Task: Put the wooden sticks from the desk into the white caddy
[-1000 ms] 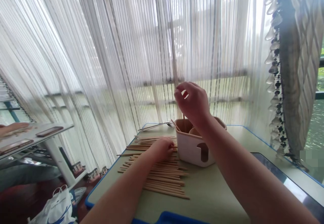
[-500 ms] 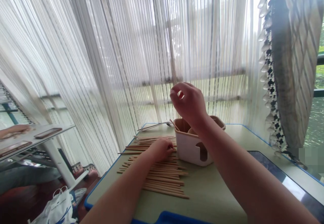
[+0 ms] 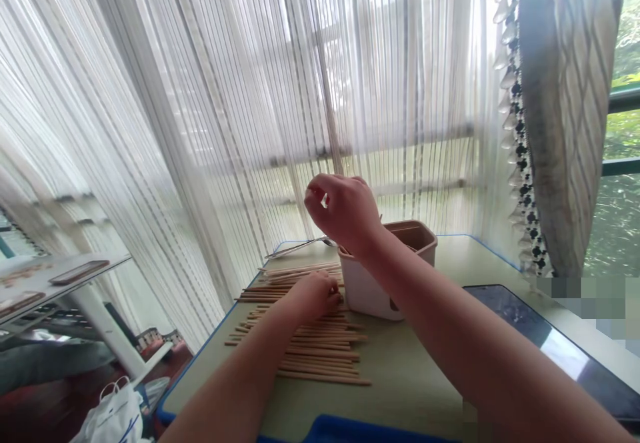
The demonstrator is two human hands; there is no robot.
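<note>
Several wooden chopsticks [image 3: 320, 353] lie side by side on the green table [image 3: 415, 376]. My left hand [image 3: 313, 294] rests on the far part of this pile with its fingers curled down; what they grip is hidden. Right of the pile stands a white holder with a brown rim [image 3: 370, 289]. My right hand [image 3: 343, 211] hovers above its left edge, fingers pinched on what looks like a thin chopstick pointing up against the curtain.
A metal spoon [image 3: 297, 247] lies behind the pile near the sheer curtain [image 3: 225, 96]. A dark tablet [image 3: 545, 336] lies on the table's right side. A blue tray edge [image 3: 350, 429] is at the front. A side table with a phone [image 3: 80, 271] and a white bag [image 3: 113, 416] are at left.
My right hand has drifted left and slightly lower, staying pinched. The view has swung right, so the holder and pile sit further left. My left hand stays on the pile.
</note>
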